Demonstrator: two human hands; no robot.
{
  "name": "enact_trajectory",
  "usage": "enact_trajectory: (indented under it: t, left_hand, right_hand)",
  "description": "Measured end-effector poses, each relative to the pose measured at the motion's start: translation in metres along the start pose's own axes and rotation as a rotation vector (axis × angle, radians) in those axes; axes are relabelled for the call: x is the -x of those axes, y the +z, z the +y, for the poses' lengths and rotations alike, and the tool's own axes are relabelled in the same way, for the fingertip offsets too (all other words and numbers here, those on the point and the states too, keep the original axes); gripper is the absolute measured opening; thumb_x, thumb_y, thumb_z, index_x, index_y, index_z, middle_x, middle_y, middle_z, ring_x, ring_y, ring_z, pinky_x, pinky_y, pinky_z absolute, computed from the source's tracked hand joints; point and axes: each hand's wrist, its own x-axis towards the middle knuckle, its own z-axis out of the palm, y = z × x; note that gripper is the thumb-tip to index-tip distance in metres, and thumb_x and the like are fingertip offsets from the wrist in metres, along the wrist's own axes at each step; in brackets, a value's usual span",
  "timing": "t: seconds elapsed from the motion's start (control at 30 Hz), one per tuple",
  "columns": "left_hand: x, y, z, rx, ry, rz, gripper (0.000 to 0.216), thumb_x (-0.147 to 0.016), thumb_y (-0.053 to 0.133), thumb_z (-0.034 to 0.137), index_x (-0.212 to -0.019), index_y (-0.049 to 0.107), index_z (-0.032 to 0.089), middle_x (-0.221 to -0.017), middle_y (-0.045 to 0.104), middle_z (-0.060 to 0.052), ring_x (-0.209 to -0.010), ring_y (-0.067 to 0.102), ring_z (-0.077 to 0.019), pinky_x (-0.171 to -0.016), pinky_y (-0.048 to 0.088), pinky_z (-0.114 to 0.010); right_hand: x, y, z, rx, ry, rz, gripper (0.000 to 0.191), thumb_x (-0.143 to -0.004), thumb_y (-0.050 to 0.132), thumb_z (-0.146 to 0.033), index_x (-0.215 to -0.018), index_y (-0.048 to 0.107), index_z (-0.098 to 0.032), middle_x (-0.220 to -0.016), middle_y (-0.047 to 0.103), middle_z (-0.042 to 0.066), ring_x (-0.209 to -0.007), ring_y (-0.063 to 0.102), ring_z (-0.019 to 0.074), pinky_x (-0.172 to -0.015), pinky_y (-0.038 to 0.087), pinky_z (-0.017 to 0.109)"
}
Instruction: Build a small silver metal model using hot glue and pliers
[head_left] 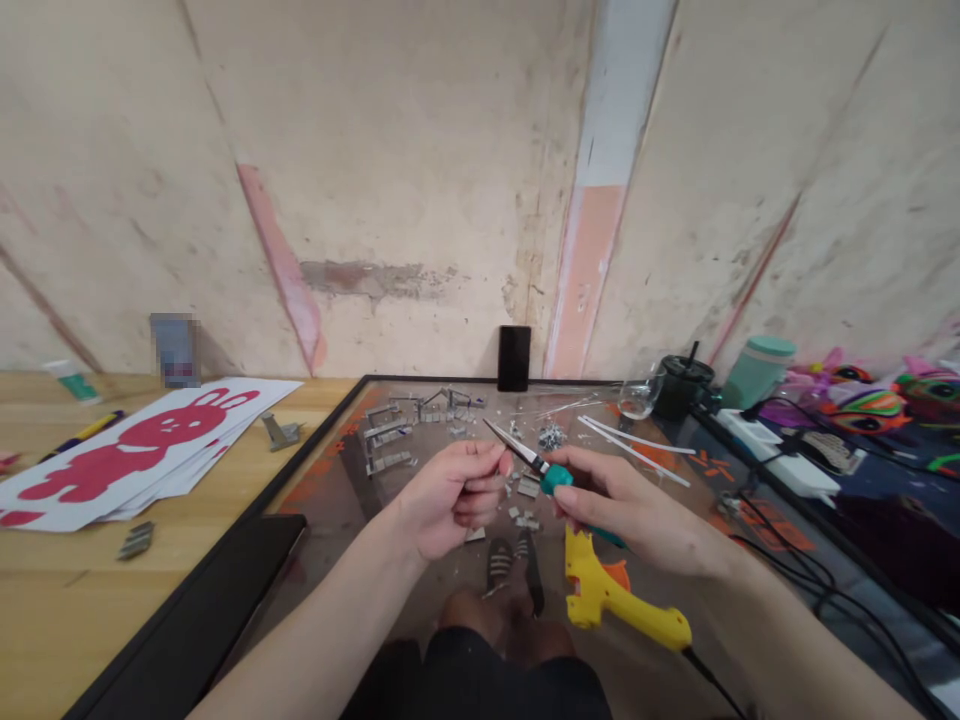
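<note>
My right hand [619, 500] is closed around a teal-handled tool [556, 479] with long, tapering metal jaws, perhaps scissors or pliers. The tool's tip points up and to the left. My left hand [454, 495] is pinched closed just beside the jaws; anything between its fingertips is too small or hidden to name. Both hands are above a glass tabletop [322, 560]. Small grey pieces [527, 487] lie on the glass below them. Behind my left hand stand small grey frame-like assemblies [386, 460].
A yellow glue gun [630, 610] lies below my right hand, its cord trailing off. White sticks [637, 450], a clear glass [637, 398] and a dark cup [682, 385] are at the back right. A power strip [780, 455] borders the right. Printed sheets [157, 450] lie left.
</note>
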Motion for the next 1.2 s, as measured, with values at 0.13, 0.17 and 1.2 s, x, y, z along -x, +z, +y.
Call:
enact_trajectory:
  t: [0.13, 0.17, 1.2]
  left_hand:
    - [0.002, 0.003, 0.001, 0.063, 0.011, 0.022, 0.022, -0.081, 0.051, 0.033, -0.070, 0.054, 0.014, -0.045, 0.017, 0.011, -0.037, 0.007, -0.0031, -0.035, 0.006, -0.017]
    - [0.002, 0.004, 0.001, 0.079, 0.012, 0.029, 0.021, -0.080, 0.052, 0.032, -0.071, 0.056, 0.013, -0.045, 0.017, 0.011, -0.037, 0.007, -0.0027, -0.035, 0.006, -0.017]
    - [-0.007, 0.014, -0.009, -0.535, 0.231, 0.363, 0.032, -0.080, 0.041, 0.036, -0.073, 0.061, 0.012, -0.044, 0.025, 0.008, -0.042, 0.021, -0.0086, -0.042, 0.020, -0.022]
  right_hand:
    - [0.000, -0.002, -0.002, 0.099, -0.014, 0.035, 0.027, -0.085, 0.050, -0.037, -0.101, 0.055, -0.015, -0.082, 0.054, 0.001, -0.069, 0.046, 0.0119, -0.059, 0.037, 0.023]
    - [0.000, -0.003, -0.002, 0.117, -0.015, 0.042, 0.028, -0.085, 0.050, -0.037, -0.102, 0.055, -0.016, -0.083, 0.055, 0.001, -0.069, 0.046, 0.0121, -0.060, 0.037, 0.023]
    - [-0.007, -0.006, 0.011, 0.113, 0.078, -0.006, 0.029, -0.086, 0.045, -0.044, -0.090, 0.052, -0.016, -0.071, 0.051, 0.000, -0.059, 0.047, 0.0114, -0.054, 0.039, 0.023]
